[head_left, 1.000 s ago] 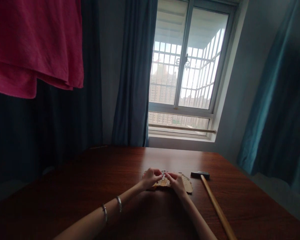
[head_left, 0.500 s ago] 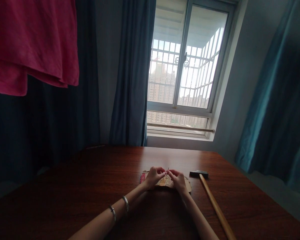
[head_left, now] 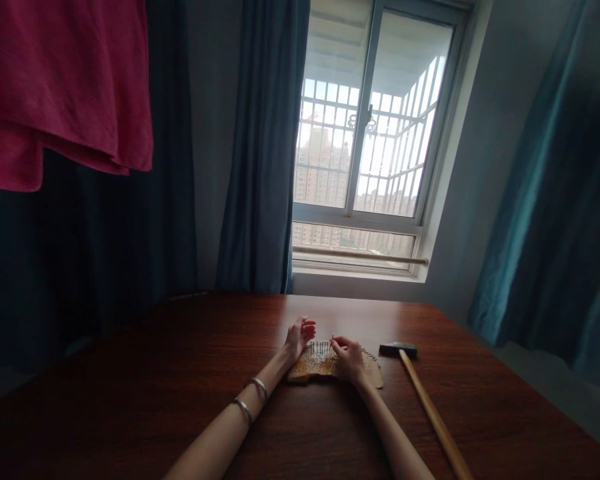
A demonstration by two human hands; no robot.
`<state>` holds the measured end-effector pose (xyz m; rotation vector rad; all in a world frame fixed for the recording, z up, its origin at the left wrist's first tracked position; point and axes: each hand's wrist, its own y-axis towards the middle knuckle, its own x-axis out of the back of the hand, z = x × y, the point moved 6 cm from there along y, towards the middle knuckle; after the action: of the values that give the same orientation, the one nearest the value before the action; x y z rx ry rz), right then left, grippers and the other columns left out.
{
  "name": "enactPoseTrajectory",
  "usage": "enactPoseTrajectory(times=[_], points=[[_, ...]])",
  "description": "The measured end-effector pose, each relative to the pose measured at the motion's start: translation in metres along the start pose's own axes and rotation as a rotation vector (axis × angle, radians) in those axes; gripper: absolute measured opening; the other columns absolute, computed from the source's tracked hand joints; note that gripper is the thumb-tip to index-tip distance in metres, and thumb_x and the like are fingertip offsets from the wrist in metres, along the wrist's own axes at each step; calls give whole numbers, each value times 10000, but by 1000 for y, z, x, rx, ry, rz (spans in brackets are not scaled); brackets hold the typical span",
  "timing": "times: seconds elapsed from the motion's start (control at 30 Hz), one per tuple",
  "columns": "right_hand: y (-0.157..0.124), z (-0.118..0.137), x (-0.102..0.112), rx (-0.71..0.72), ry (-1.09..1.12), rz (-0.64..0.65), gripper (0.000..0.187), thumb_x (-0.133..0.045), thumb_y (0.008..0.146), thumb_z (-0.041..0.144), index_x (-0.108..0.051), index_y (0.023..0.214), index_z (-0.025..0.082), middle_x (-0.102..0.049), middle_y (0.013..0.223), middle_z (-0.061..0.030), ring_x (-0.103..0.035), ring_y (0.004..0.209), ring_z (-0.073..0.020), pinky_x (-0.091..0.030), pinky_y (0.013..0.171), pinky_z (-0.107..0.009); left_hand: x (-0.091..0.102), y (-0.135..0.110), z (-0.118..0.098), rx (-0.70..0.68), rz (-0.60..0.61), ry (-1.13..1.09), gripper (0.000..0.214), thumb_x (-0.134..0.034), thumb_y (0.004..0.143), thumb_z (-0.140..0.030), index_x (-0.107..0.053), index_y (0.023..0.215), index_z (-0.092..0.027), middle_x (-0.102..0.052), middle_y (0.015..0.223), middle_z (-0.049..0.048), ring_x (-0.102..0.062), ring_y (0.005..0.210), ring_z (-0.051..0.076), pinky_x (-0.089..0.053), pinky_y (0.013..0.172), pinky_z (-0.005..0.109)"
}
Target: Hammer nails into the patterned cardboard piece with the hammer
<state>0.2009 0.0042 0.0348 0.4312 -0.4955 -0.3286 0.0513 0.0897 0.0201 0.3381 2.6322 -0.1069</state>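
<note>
A flat tan board [head_left: 373,375] dotted with small holes lies on the wooden table [head_left: 155,393], and a row of thin metal nails [head_left: 319,347] stands upright in it. My right hand [head_left: 349,358] rests on the board and pinches one nail upright between thumb and fingertips. My left hand [head_left: 300,335] hovers at the board's left end, lifted off it, with loosely curled fingers apart and nothing in them. Two silver bangles [head_left: 253,397] circle my left wrist.
A hammer with a dark head [head_left: 398,349] and a long wooden handle [head_left: 433,415] lies just right of the board. Behind the table are a window [head_left: 365,140], blue curtains [head_left: 260,147] and a red cloth [head_left: 60,80] hanging at the upper left.
My left hand let go of the nail it shared with my right hand and moved up and left, uncovering the row of nails. My right hand keeps pinching its nail.
</note>
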Motion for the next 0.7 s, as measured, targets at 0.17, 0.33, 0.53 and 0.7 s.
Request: enactPoseTrajectory(times=[0.17, 0.33, 0.53, 0.7], points=[[-1, -3, 0, 11, -26, 1, 316, -513, 754, 405, -719, 791, 168, -710, 739, -75, -627, 666, -201, -463, 634, -288, -7, -4, -1, -121, 77, 253, 423, -491, 712, -497, -620, 770, -98, -615, 662, 64, -573, 622, 157, -441, 651, 290], [-1, -2, 0, 28, -37, 11, 307, -506, 761, 390, -721, 824, 180, -709, 731, -68, -623, 656, -195, -465, 614, -281, -14, -12, -8, -186, 108, 504, 465, -471, 722, -531, -627, 821, -104, -621, 703, 68, -578, 695, 181, -432, 665, 290], [-3, -1, -1, 56, -65, 15, 263, -499, 769, 337, -718, 814, 199, -701, 718, -51, -607, 645, -179, -455, 600, -264, -19, -15, -10, -239, 150, 604, 391, -521, 713, -480, -630, 798, -115, -612, 679, 46, -559, 669, 163, -415, 633, 255], [-4, 1, 0, 81, -98, 14, 199, -514, 753, 278, -702, 750, 213, -681, 696, -30, -583, 650, -160, -440, 609, -242, -27, -15, -2, -270, 261, 708, 406, -645, 633, -413, -629, 926, -131, -644, 759, 55, -576, 706, 171, -425, 628, 246]])
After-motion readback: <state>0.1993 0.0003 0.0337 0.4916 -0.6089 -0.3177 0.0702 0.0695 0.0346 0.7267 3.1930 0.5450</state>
